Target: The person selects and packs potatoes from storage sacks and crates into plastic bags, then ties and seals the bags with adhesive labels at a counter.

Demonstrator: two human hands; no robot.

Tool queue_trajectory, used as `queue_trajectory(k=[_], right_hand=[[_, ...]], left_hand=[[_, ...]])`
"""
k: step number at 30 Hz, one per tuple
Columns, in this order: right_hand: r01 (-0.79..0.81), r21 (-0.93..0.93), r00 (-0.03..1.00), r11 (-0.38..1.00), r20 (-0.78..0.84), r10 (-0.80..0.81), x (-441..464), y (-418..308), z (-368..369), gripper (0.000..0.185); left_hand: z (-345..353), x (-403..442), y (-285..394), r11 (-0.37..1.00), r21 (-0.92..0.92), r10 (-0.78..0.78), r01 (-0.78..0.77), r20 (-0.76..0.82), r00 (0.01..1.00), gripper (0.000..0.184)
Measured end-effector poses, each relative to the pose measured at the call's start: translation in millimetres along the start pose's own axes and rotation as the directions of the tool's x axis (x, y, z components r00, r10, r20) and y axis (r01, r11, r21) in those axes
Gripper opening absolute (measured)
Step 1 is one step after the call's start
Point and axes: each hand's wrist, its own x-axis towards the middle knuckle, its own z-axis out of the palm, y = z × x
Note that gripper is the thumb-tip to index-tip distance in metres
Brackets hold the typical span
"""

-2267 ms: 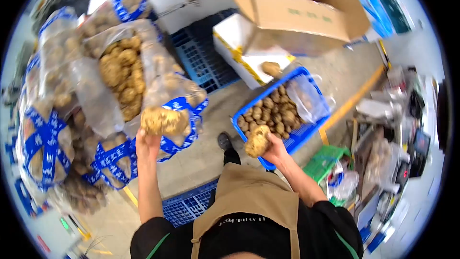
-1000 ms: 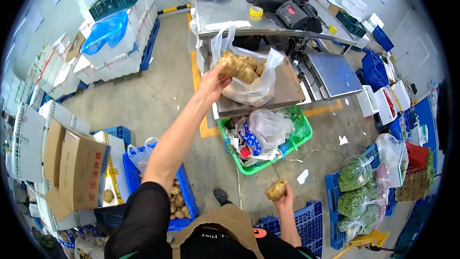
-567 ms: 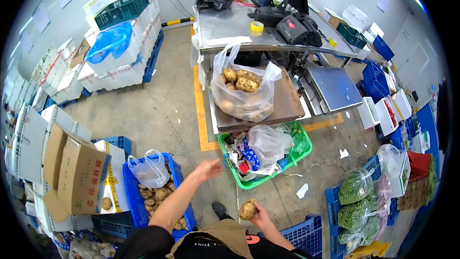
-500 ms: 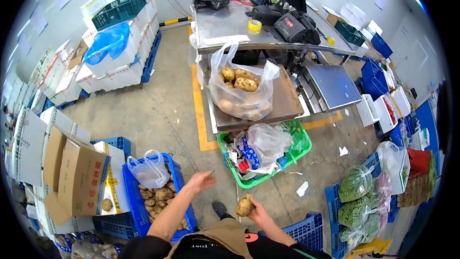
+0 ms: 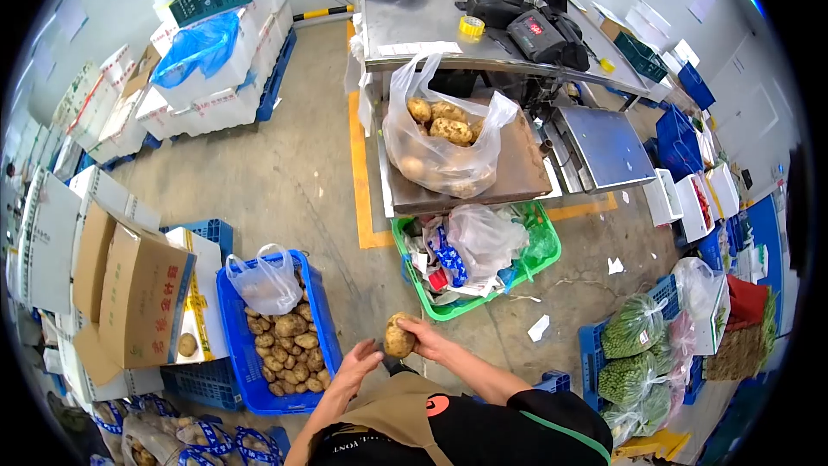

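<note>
My right hand (image 5: pixel 420 339) is closed around a potato (image 5: pixel 399 336), held over the floor in front of my body. Close to its left, my left hand (image 5: pixel 359 362) is empty, with its fingers loosely apart and not gripping the potato. A blue crate (image 5: pixel 325 319) of loose potatoes (image 5: pixel 293 354) stands by my left arm, with a clear plastic bag (image 5: pixel 267 283) lying on top of them. Ahead, an open plastic bag (image 5: pixel 440 164) holding several potatoes rests on a brown platform (image 5: pixel 523 160).
A green basket (image 5: pixel 466 309) of plastic waste sits below the platform. Behind is a metal table (image 5: pixel 405 26) with a scale display (image 5: pixel 535 30). Cardboard box (image 5: pixel 142 302) at left; bagged green vegetables (image 5: pixel 634 326) on blue crates at right.
My right hand has brought the potato left and up. My left hand has come lower, nearer to the potato. The view has shifted slightly.
</note>
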Motion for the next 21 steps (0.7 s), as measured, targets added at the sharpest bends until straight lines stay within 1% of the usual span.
queue_trajectory(k=[2, 5, 6, 7, 8, 9, 10, 11, 13, 14, 15, 16, 17, 18, 20, 21], right_hand=[[-0.035, -0.068, 0.999, 0.997, 0.001, 0.035, 7, 10, 7, 0.037], [-0.127, -0.134, 0.992, 0.983, -0.027, 0.124, 10, 18, 21, 0.045], [-0.15, -0.147, 0.989, 0.978, -0.038, 0.146, 7, 18, 28, 0.046], [-0.118, -0.228, 0.992, 0.966, 0.009, 0.124, 6, 18, 33, 0.055], [-0.115, -0.23, 0.992, 0.966, 0.027, 0.124, 11, 23, 33, 0.056], [-0.11, -0.232, 0.991, 0.966, 0.045, 0.124, 18, 31, 32, 0.058], [-0.107, -0.234, 0.99, 0.966, 0.063, 0.125, 17, 31, 37, 0.059], [-0.127, -0.255, 0.98, 0.959, 0.116, 0.161, 13, 29, 42, 0.07], [-0.168, -0.395, 0.979, 0.903, 0.038, 0.199, 17, 33, 45, 0.078], [-0.193, -0.458, 0.976, 0.868, -0.003, 0.216, 17, 37, 46, 0.082], [-0.116, -0.589, 0.993, 0.8, -0.041, 0.114, 17, 36, 44, 0.082], [0.039, -0.683, 0.999, 0.729, 0.029, -0.027, 28, 47, 25, 0.073], [0.19, -0.756, 0.981, 0.627, 0.115, -0.159, 48, 64, -6, 0.066], [0.33, -0.804, 0.937, 0.495, 0.214, -0.277, 57, 72, -27, 0.059], [0.09, -0.853, 0.993, 0.515, 0.035, -0.116, 30, 38, -26, 0.038], [0.068, -0.837, 0.991, 0.543, -0.005, -0.131, 27, 37, -36, 0.036]], left_hand=[[10, 9, 0, 0.987, 0.091, 0.128, -0.131, 0.04, 0.991, 0.075], [19, 12, 9, 0.936, 0.345, 0.128, -0.074, -0.137, 0.982, 0.079], [18, 13, 9, 0.94, 0.331, 0.137, -0.08, -0.151, 0.979, 0.079], [13, 13, 9, 0.944, 0.318, 0.142, -0.084, -0.165, 0.976, 0.079], [7, 14, 8, 0.948, 0.305, 0.148, -0.088, -0.178, 0.973, 0.079], [-3, 17, 2, 0.958, 0.273, 0.142, -0.083, -0.204, 0.969, 0.07], [-14, 17, 0, 0.976, 0.204, 0.117, -0.075, -0.199, 0.973, 0.065], [-26, 16, -1, 0.989, 0.134, 0.091, -0.066, -0.193, 0.977, 0.06], [-31, 5, 11, 0.999, -0.026, 0.04, -0.046, -0.207, 0.978, 0.048], [-48, 7, 1, 0.995, -0.09, 0.024, -0.042, -0.197, 0.98, 0.045], [-55, 1, 3, 0.991, -0.128, -0.003, -0.029, -0.246, 0.969, 0.043], [-64, -7, 5, 0.986, -0.165, -0.032, -0.018, -0.295, 0.955, 0.041], [-86, -5, -7, 0.979, -0.2, -0.039, -0.025, -0.313, 0.949, 0.039], [-99, -11, -8, 0.961, -0.278, -0.106, -0.003, -0.375, 0.921, 0.044], [-138, -16, -26, 0.941, -0.331, -0.071, -0.072, -0.4, 0.914, 0.043], [-140, -28, -18, 0.935, -0.349, -0.107, -0.059, -0.437, 0.893, 0.041]])
